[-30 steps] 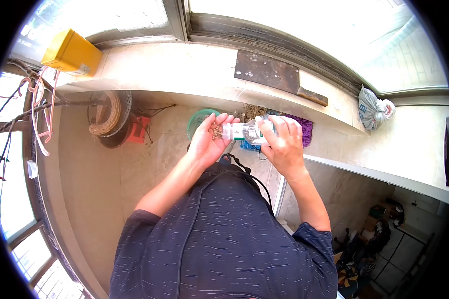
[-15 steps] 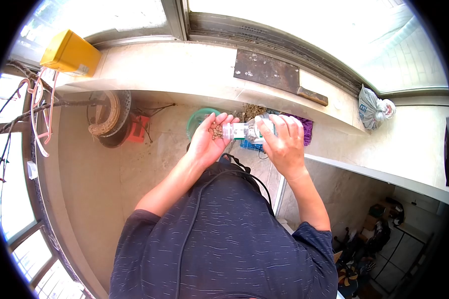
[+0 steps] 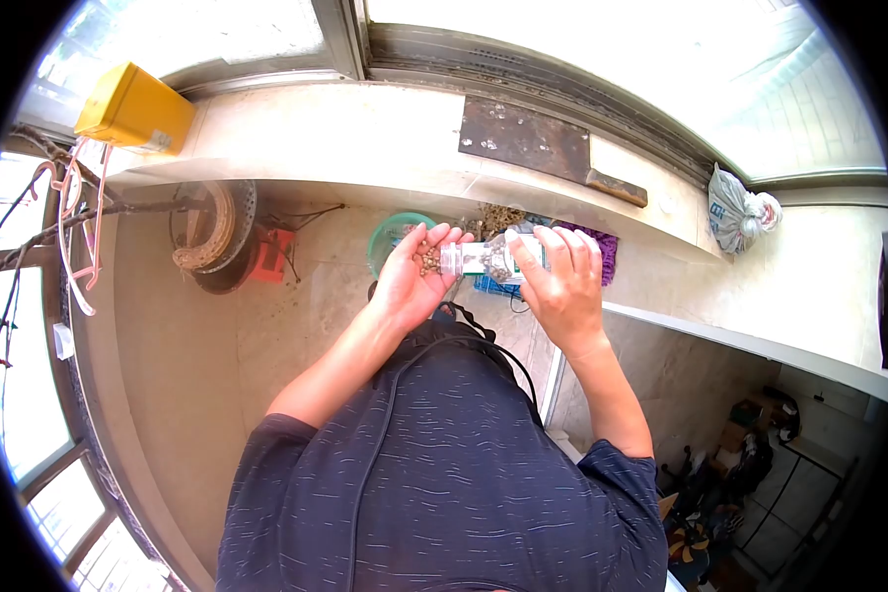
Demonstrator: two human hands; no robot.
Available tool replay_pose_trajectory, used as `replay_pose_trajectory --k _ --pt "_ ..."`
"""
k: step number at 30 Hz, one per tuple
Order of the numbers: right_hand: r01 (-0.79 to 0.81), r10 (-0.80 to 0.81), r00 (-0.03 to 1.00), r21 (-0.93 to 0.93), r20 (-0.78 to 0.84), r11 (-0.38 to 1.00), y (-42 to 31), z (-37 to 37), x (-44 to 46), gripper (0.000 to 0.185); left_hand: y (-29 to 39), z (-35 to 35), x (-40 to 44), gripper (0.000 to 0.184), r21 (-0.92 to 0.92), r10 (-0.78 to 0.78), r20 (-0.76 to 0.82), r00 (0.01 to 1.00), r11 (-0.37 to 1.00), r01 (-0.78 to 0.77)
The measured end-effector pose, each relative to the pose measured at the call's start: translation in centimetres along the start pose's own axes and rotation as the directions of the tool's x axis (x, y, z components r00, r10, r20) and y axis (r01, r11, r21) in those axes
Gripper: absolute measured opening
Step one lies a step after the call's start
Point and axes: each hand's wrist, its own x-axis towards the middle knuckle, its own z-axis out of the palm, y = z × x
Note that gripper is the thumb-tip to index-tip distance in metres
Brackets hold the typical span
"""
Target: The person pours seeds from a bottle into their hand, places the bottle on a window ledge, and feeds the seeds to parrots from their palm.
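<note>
My right hand [image 3: 567, 291] is wrapped around a clear plastic bottle [image 3: 474, 259] with a white and green label. The bottle lies on its side, its mouth towards the left, with dark grains visible inside. Cupped palm up at that mouth is my left hand [image 3: 411, 281]. Small tan pellets [image 3: 430, 261] rest in its palm, against the bottle's rim; their exact kind is too small to make out.
Below the hands are a green basin [image 3: 377, 247], a blue item and a purple mat [image 3: 610, 259]. A yellow container [image 3: 138, 109], a dark board [image 3: 525, 138] and a tied plastic bag [image 3: 740, 215] stand on the ledge. A coiled rope [image 3: 212, 237] is at left.
Both hands and the bottle keep nearly the same place. The grains inside the bottle look slightly shifted, and the view has moved a little.
</note>
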Motion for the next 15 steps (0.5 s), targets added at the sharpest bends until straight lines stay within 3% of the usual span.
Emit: replay_pose_trajectory --k 10,15 --pt "0.010 -0.010 1.000 -0.030 -0.010 0.999 0.23 0.21 -0.40 0.044 -0.07 0.47 -0.10 0.034 -0.002 -0.001 -0.015 1.000 1.000 0.001" --pt "-0.039 0.037 0.999 0.065 0.031 0.997 0.12 -0.11 -0.29 0.050 -0.09 0.28 -0.04 0.033 0.029 -0.009 -0.005 1.000 1.000 0.009"
